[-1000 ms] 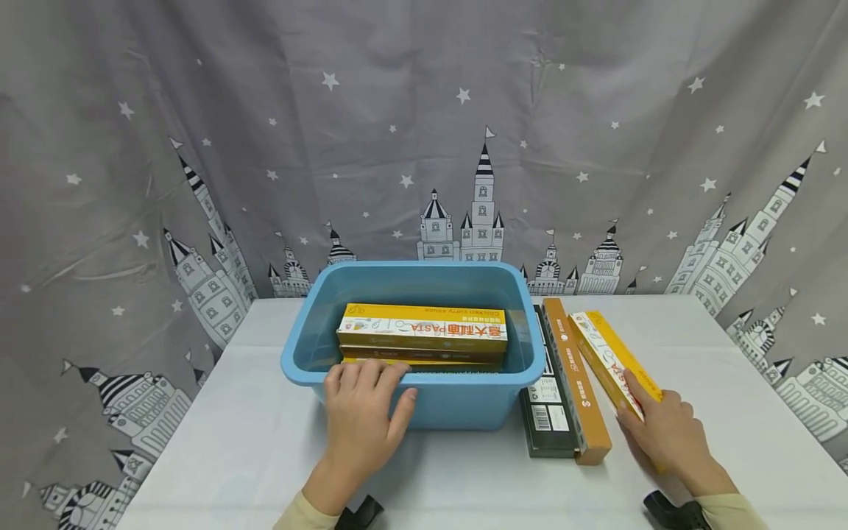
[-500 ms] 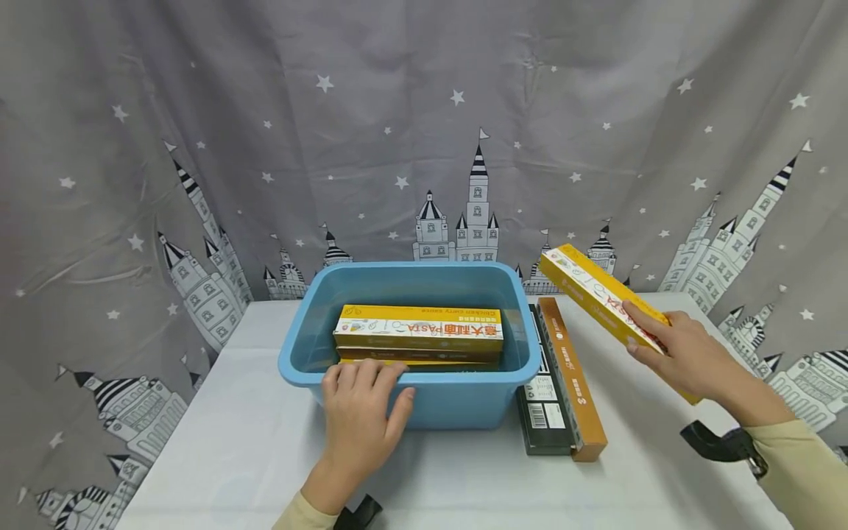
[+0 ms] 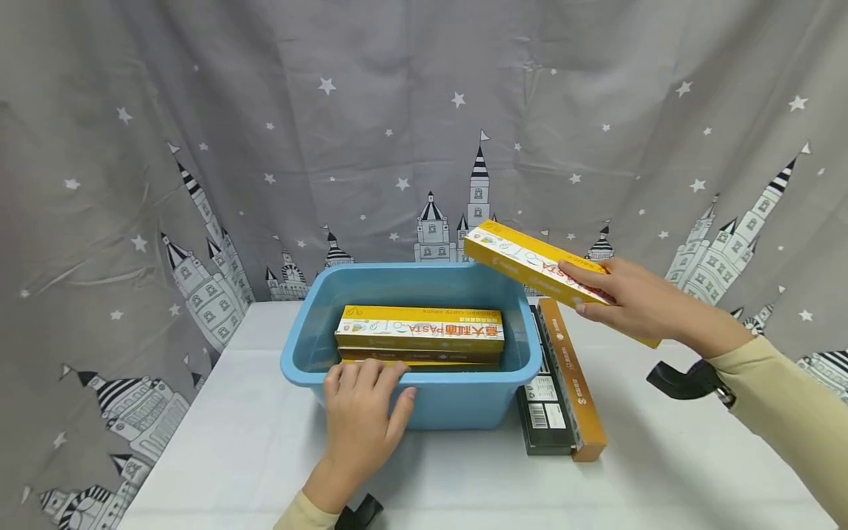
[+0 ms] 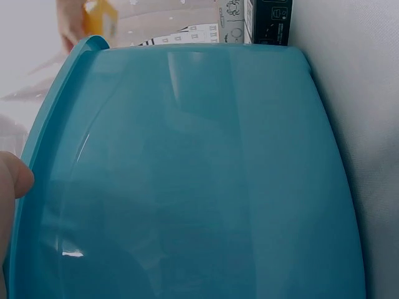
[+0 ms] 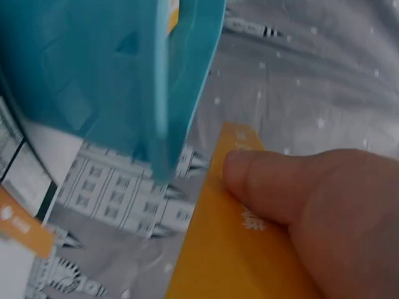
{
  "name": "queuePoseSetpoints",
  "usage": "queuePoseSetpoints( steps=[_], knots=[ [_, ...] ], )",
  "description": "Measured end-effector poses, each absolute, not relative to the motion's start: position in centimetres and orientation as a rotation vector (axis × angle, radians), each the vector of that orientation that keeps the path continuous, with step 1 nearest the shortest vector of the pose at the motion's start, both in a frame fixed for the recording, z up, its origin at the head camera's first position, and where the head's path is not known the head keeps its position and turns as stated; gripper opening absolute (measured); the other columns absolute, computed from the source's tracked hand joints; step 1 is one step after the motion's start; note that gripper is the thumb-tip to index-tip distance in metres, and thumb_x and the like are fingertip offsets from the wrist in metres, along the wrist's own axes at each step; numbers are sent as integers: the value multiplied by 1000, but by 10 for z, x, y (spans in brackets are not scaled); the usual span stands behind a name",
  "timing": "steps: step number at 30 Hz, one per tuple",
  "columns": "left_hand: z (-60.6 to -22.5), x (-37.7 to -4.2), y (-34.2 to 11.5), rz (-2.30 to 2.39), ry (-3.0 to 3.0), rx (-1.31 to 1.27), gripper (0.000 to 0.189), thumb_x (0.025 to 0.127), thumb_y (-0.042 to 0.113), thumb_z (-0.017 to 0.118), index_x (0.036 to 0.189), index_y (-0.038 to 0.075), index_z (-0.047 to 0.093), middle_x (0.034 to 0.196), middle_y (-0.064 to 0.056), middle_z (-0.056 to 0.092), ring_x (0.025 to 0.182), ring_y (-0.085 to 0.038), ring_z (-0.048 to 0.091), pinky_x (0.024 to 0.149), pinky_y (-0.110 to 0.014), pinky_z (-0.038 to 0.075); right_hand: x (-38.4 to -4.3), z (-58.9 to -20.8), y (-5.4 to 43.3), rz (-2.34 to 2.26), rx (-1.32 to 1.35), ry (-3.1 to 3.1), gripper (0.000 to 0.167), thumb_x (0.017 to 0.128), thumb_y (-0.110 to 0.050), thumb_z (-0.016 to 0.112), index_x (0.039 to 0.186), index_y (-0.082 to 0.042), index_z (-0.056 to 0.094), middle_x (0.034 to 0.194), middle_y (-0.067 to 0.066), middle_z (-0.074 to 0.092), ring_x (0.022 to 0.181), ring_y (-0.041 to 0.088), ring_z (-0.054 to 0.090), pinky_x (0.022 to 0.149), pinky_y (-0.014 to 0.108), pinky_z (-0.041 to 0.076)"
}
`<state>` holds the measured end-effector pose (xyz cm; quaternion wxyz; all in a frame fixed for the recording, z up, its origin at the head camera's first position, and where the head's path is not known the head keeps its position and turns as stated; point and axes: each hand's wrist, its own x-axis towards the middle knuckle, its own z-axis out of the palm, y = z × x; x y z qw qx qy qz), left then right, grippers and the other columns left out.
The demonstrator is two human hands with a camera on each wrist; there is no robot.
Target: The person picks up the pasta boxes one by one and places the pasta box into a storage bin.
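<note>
My right hand [image 3: 629, 294] grips a long yellow pasta box [image 3: 523, 261] in the air, with its far end over the right back rim of the blue bin [image 3: 430, 405]. In the right wrist view the thumb lies along the side of this yellow box [image 5: 230, 249]. Fingers of my left hand [image 3: 364, 412] hook over the bin's front rim, with the thumb against the outer wall. The left wrist view is mostly filled by the bin's wall [image 4: 187, 156]. Inside the bin lies another yellow pasta box [image 3: 420, 327] on top of a brown box [image 3: 417, 355] and others partly hidden by the rim.
Right of the bin, a black box [image 3: 546, 412] and an orange-brown box [image 3: 576, 390] lie side by side on the white table [image 3: 265, 471]. Behind the table hangs a grey curtain [image 3: 364, 88] printed with castles and stars.
My right hand has lifted the yellow pasta box off the table and carried it leftward to the bin's right back corner. The left hand stays on the rim.
</note>
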<state>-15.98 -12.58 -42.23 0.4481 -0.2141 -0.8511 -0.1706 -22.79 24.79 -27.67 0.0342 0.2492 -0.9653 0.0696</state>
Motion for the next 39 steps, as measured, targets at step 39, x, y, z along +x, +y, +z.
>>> queuePoseSetpoints(
  steps=[39],
  knots=[
    [-421,-158,-126,-402,-2127,-515,50,108,45,33,106,13,71,90,-6,63,85,-26,51,91,-52,33,-242,-303,42,-323,1469,-3040,50,102,-35,59,150,-43,47,119,6,69,94,22,54,77,36,49]
  ],
)
